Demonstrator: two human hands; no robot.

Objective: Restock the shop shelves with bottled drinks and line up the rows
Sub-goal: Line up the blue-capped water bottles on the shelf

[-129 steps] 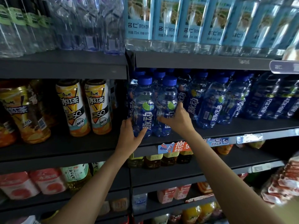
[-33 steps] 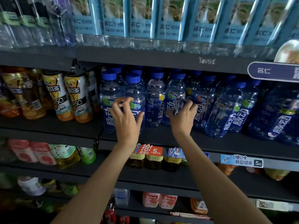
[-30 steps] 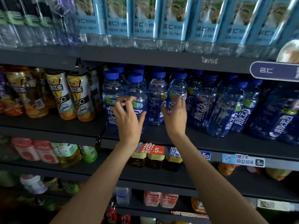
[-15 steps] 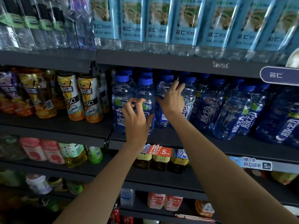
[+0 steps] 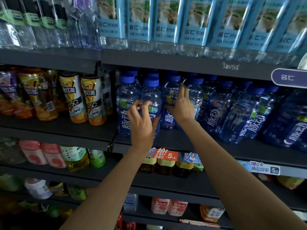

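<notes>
I see both hands raised to the middle shelf [image 5: 216, 146], where the blue drink bottles stand in rows.

Left hand [image 5: 142, 123]: fingers curled in front of the second bottle from the left [image 5: 152, 97]; fingertips at its label band, thumb beside its right flank. Whether the fingers actually clamp the bottle, I cannot tell.

Right hand [image 5: 181, 105]: fingers straight and pointing up, laid against the third bottle [image 5: 170, 103], which stands just right of the left hand. The hand is relaxed, not clenched.

Task item: clear blue-tinted plastic bottles with blue screw caps, a green-and-white round emblem on the shoulder, and large white vertical characters reading 脉动. The leftmost bottle [image 5: 126, 103] stands just left of the left hand. Further bottles of this kind [image 5: 249, 117] fill the shelf to the right of the right hand, several tilted.

Readable writing:
- Below the left hand, an orange price tag [image 5: 163, 155] reads 抢! 超值价 5.
- Below and right of the right arm, a blue tag [image 5: 261, 167] reads 0糖0卡 脉动回来 5.0.
- Above both hands, pale blue-labelled water bottles [image 5: 166, 24] read 名仁.
- Left of the left hand, orange iced tea bottles [image 5: 93, 100] read 冰红茶 and 50%
</notes>
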